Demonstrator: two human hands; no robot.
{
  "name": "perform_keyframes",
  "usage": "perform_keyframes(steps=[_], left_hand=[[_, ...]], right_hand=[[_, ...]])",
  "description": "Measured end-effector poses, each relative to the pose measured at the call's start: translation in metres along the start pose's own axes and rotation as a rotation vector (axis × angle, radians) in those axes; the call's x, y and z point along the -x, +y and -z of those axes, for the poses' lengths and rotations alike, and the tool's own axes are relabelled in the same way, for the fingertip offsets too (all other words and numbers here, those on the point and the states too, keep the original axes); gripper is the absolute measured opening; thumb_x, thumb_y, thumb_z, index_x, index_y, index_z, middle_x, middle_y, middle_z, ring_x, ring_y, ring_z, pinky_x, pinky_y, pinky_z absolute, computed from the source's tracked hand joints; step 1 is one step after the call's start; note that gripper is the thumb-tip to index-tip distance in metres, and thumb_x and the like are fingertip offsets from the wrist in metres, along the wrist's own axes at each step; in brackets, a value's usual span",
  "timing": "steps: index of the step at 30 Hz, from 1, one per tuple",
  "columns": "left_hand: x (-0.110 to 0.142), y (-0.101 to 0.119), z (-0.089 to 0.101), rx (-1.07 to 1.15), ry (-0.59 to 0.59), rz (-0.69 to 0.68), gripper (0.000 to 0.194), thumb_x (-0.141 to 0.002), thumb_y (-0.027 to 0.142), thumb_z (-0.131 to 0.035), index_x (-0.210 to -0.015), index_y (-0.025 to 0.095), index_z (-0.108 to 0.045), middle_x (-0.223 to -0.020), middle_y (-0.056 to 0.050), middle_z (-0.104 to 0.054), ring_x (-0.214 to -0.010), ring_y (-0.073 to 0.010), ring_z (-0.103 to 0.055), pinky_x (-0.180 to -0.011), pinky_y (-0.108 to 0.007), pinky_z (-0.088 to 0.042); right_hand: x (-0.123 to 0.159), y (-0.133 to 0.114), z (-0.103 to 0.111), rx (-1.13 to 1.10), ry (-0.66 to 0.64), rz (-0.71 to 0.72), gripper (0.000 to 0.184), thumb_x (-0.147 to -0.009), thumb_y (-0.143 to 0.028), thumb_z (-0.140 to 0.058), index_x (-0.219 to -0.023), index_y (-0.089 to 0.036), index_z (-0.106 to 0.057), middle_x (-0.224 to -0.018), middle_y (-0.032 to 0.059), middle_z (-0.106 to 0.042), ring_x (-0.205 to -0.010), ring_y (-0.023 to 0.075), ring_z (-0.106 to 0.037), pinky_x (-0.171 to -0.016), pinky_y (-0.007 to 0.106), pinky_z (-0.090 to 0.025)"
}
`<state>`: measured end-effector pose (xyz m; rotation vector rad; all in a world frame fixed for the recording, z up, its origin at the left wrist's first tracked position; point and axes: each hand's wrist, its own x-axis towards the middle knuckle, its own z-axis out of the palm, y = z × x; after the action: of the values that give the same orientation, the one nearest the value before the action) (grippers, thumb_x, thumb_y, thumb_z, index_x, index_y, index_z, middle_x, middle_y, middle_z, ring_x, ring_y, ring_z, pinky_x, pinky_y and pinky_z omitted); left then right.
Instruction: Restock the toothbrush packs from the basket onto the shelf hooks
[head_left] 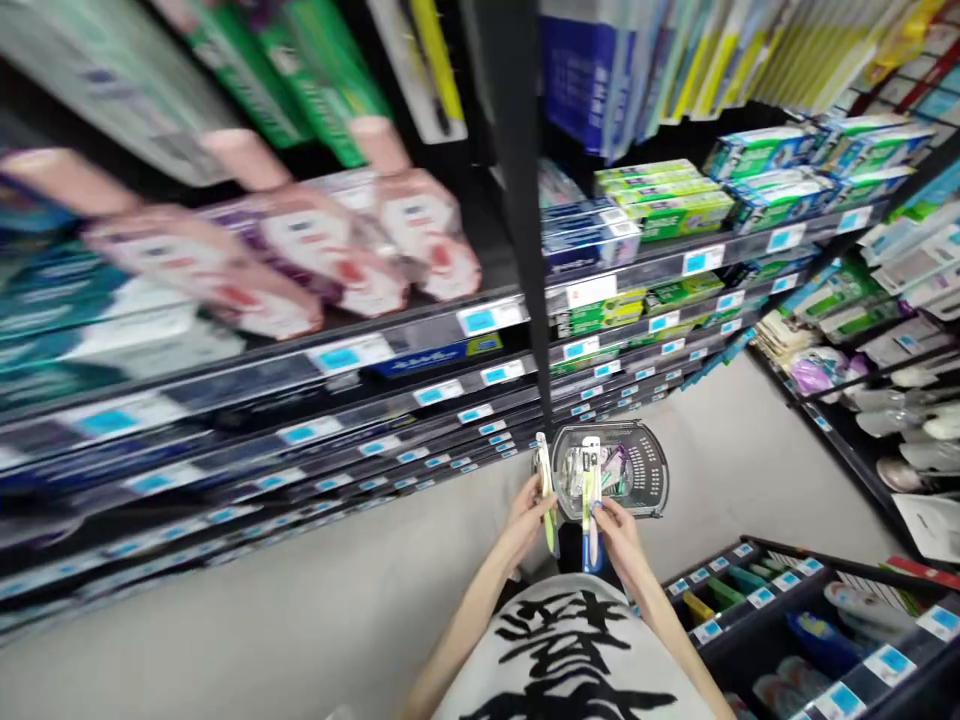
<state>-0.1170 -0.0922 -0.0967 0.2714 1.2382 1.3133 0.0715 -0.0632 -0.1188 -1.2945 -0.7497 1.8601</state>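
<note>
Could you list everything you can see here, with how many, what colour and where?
Left pack: one, white and green, left hand
Right pack: one, yellow-green, white, blue, right hand
Basket: one, dark, beyond hands
Basket goods: several, white, purple, green, inside it
Pink bottles: three, upper left shelf
Green packs: at least two, top left
Hanging packs: many, yellow, blue, top right
Small boxes: many, green, blue, right of post
Post: one, black, upper centre
Price tags: many, blue-white, shelf edges
Floor: grey
Shirt: one, white, black writing
Hands: left, right
</note>
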Motion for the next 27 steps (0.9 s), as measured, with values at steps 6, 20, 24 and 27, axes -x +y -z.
perform_keyframes(steps=[6,20,24,27], left_hand=[[0.097,0.021,0.085,-0.174,0.279,-0.148,0.055,-0.061,0.035,-0.089,-0.102,0.022,-0.055,-0.079,0.001,-0.068,-0.051,-0.0143,-0.06,-0.053,-0.028,-0.048],[0.204,0.033,0.184,-0.171,0.211,-0.345,0.068,-0.08,0.042,-0.075,-0.136,0.019,-0.044,-0.117,-0.014,-0.073,-0.1,-0.0263,-0.072,-0.089,-0.04,-0.055],[0.21,0.046,0.188,0.064,0.118,-0.331,0.074,-0.081,0.044,-0.077,-0.14,0.019,-0.039,-0.128,-0.018,-0.067,-0.104,-0.0279,-0.072,-0.088,-0.04,-0.058],[0.215,0.055,0.191,0.184,0.107,-0.311,0.073,-0.084,0.046,-0.075,-0.143,0.022,-0.038,-0.136,-0.019,-0.062,-0.102,-0.0296,-0.073,-0.083,-0.042,-0.061]], right_hand=[[0.047,0.034,-0.105,0.139,-0.236,0.033,0.037,-0.066,-0.042,-0.089,-0.092,-0.021,-0.074,-0.09,0.0032,-0.073,-0.078,0.0166,-0.064,-0.071,0.026,-0.051],[0.148,0.096,-0.205,0.23,-0.42,0.049,0.036,-0.074,-0.042,-0.085,-0.098,-0.019,-0.072,-0.099,0.0052,-0.074,-0.087,0.0183,-0.067,-0.076,0.026,-0.053],[0.146,0.074,-0.212,0.236,-0.446,0.067,0.038,-0.077,-0.044,-0.083,-0.105,-0.02,-0.073,-0.102,0.0056,-0.073,-0.085,0.0182,-0.067,-0.072,0.026,-0.054],[0.145,0.067,-0.215,0.25,-0.403,0.083,0.037,-0.079,-0.045,-0.081,-0.107,-0.021,-0.073,-0.104,0.0051,-0.073,-0.085,0.0175,-0.066,-0.071,0.024,-0.053]])
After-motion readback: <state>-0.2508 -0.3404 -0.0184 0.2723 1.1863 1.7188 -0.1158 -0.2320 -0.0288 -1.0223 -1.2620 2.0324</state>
